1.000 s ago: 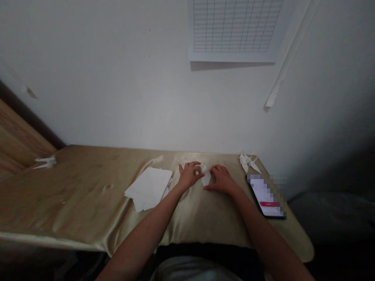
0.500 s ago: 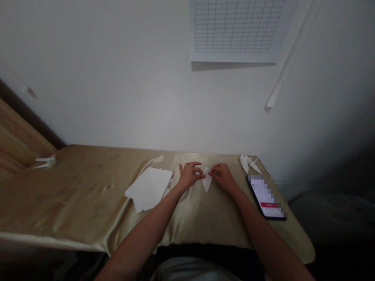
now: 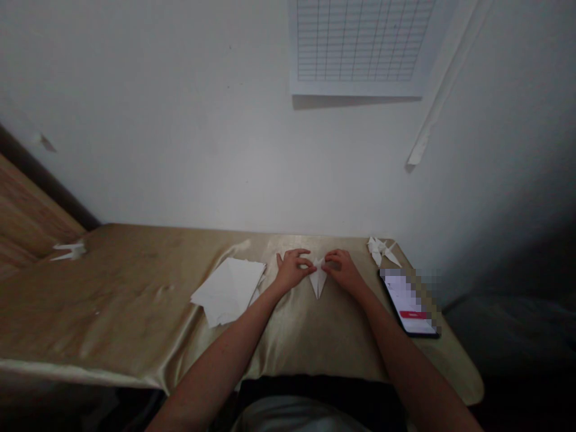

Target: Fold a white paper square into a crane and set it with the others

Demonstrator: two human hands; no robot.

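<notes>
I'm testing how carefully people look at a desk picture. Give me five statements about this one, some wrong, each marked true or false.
1. The left hand and the right hand both touch the small folded white paper. True.
2. The stack of white sheets lies on the right hand's side. False: it lies on the left hand's side.
3. A sheet printed with a grid hangs on the wall. True.
4. The smartphone lies on the stack of white sheets. False: it lies on the gold tablecloth, apart from the stack.
5. White origami pieces lie just beyond the smartphone, nearer the wall. True.
</notes>
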